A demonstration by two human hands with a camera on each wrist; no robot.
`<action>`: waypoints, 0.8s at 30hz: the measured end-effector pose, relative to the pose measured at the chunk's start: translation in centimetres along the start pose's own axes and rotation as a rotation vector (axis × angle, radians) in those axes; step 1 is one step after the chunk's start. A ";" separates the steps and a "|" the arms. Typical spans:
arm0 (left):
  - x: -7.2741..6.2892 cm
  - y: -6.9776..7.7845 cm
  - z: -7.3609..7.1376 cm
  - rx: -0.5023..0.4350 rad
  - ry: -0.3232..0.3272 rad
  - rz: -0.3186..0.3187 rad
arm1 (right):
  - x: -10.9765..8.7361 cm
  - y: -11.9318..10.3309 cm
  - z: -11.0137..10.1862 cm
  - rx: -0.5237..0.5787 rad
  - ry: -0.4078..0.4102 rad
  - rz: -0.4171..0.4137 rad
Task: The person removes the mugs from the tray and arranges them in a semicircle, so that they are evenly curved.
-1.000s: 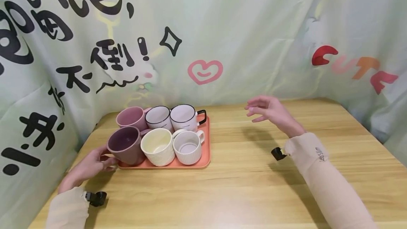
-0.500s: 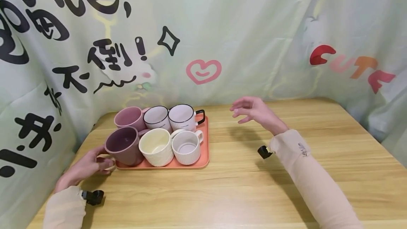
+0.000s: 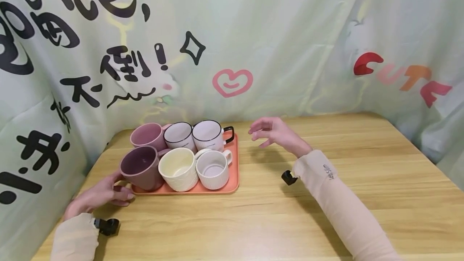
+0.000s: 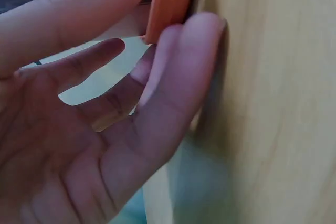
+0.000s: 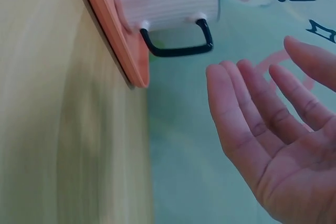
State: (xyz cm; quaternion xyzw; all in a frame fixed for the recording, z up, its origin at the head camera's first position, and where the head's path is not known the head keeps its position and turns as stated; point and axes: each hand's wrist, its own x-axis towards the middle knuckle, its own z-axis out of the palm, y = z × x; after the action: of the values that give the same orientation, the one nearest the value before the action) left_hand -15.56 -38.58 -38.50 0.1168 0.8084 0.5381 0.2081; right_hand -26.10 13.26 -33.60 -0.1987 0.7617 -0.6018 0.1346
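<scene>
An orange tray (image 3: 235,172) on the wooden table bears several mugs in two rows. My left hand (image 3: 103,190) is at its front left corner, beside a dark purple mug (image 3: 141,168). In the left wrist view, loosely bent fingers (image 4: 173,82) lie around the tray's edge; firm contact cannot be made out. To the right of the tray, my right hand (image 3: 273,132) hovers above the table with spread, slightly bent fingers, holding nothing. Nearest to it is a white mug (image 3: 208,134) with a black rim and black handle.
A pink mug (image 3: 146,135) and another black-rimmed white mug (image 3: 178,134) share the back row. Cream (image 3: 179,168) and ribbed white (image 3: 213,168) mugs stand in front. A printed curtain (image 3: 282,43) hangs behind the wooden table (image 3: 253,224).
My right hand has moved left towards the tray and slightly lower. My left hand stays at the tray's corner, its fingers shifting a little. The mugs and tray have not moved on the table.
</scene>
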 end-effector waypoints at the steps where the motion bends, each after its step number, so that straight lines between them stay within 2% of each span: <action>1: 0.0 -0.1 0.0 0.008 0.001 -0.005 | 0.1 0.1 0.2 -0.004 -0.006 0.001; 5: 0.2 -0.3 0.1 0.031 0.032 -0.041 | 0.5 0.1 1.1 -0.013 -0.022 0.006; 12: 0.4 -0.4 0.4 0.029 0.056 -0.056 | 1.1 0.1 2.5 0.004 -0.067 0.022; 18: 0.4 -0.4 0.3 0.038 0.093 -0.100 | 1.3 0.2 3.4 0.025 -0.089 0.030; 24: 0.5 -0.3 0.4 0.042 0.094 -0.113 | 1.5 0.7 4.1 0.035 -0.114 0.023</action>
State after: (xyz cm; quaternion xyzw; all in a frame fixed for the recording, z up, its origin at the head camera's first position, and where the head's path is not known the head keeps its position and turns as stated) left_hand -15.86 -38.16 -39.00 0.0497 0.8338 0.5131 0.1975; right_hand -25.68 9.22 -35.17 -0.2217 0.7442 -0.6013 0.1882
